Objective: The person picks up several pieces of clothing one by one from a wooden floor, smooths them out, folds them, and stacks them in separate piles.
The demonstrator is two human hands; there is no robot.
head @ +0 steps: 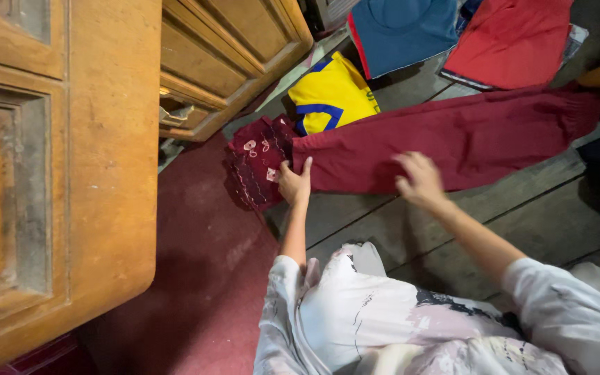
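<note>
Down on the wooden floor point(522, 222), a pair of dark red trousers point(467, 139) lies stretched out flat, from the left near the cabinet to the upper right. The left hand point(294, 182) presses on the left end of the trousers, with the fingers closed around the edge of the cloth and the thumb pointing up. The right hand point(419, 179) rests flat on the middle of the same trousers, fingers spread and not gripping anything. Both arms come from white sleeves with a grey pattern at the bottom of the view.

Just beside the left hand, touching the end of the trousers, is a maroon embroidered cloth point(255, 167) with small pale motifs. Behind it lies a yellow shirt with blue stripes point(331, 94). Farther away, at the top, a blue garment point(404, 28) and a red garment point(512, 38) lie next to each other. A large wooden cabinet point(92, 173) fills the left side, and a second wooden piece with drawers point(223, 55) stands behind it. A dark red carpet point(196, 278) covers the floor between the cabinet and the person.
</note>
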